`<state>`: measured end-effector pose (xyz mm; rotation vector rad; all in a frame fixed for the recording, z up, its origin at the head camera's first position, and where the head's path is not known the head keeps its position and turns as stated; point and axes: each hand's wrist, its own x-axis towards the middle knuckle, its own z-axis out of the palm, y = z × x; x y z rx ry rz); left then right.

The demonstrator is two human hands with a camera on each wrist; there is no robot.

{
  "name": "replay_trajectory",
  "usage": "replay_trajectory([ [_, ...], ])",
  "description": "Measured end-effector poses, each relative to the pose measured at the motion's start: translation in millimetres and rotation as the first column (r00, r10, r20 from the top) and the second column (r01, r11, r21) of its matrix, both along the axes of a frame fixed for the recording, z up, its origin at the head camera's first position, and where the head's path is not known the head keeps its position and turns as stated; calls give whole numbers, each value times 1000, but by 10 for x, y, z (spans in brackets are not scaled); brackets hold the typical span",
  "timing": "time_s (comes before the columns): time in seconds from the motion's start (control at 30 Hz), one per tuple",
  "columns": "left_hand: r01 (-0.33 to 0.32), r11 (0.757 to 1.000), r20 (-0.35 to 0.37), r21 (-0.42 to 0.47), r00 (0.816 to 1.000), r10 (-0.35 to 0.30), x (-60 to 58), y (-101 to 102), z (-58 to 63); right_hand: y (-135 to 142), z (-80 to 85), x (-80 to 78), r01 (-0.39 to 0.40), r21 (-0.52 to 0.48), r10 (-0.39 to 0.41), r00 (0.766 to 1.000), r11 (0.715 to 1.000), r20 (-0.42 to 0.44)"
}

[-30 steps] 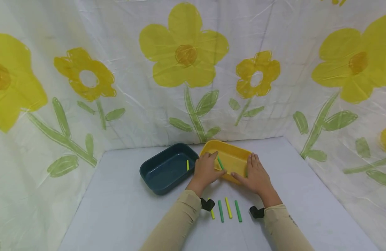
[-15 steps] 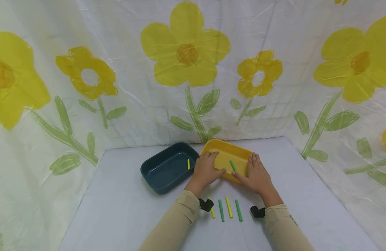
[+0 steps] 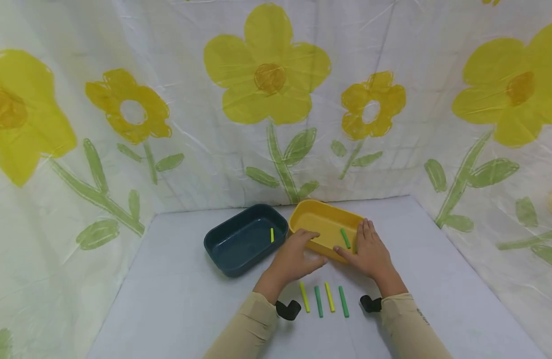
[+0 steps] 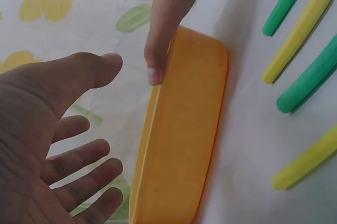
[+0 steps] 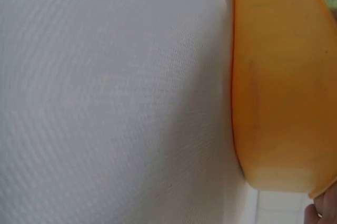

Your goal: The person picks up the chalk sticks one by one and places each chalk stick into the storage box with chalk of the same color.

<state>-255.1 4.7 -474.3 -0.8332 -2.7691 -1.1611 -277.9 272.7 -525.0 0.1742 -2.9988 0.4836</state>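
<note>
- Nearest: black wrist piece (image 3: pixel 288 310) on our left arm sits just beside the leftmost of two yellow sticks (image 3: pixel 330 297). Dropping that wrist would likely knock it.
- Two green sticks (image 3: pixel 344 301) alternate with them on the table (image 3: pixel 168 299), in front of the yellow tray (image 4: pixel 189 129). A sleeve brush could scatter the row.
- Left hand (image 3: pixel 293 257): fingers loosely spread, holding nothing. A low sweep could clip the tray rim.
- Right hand (image 3: pixel 372 253): straight fingers along the tray's right end, thumb at the near rim; force, we can't tell. Uneven pressure could skew the tray.
- One green stick (image 3: pixel 345 238) lies inside, near that hand. Tilting could slide it.
- Left of that: dark tray (image 3: pixel 233 272), one yellow stick (image 3: pixel 272 235) inside. Trays sit close, contact unclear; a leftward shove could bump them.
</note>
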Motion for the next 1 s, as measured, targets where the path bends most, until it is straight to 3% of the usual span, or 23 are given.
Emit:
replay_trajectory([
  [0.27,7,1000,-6,-14,1000,-7,165,-56,-72,3,13,-8,1,10,-1,1000,1000,3],
  [0.6,11,999,60,-38,998,-9,271,-140,-257,-15,-14,-1,-2,4,2,1000,1000,1],
  [0.83,33,997,166,-67,986,-22,362,-180,-354,-20,20,21,8,9,-8,1000,1000,4],
  [1.0,35,996,183,-78,983,-21,406,-194,-397,-21,30,20,7,17,-7,1000,1000,3],
])
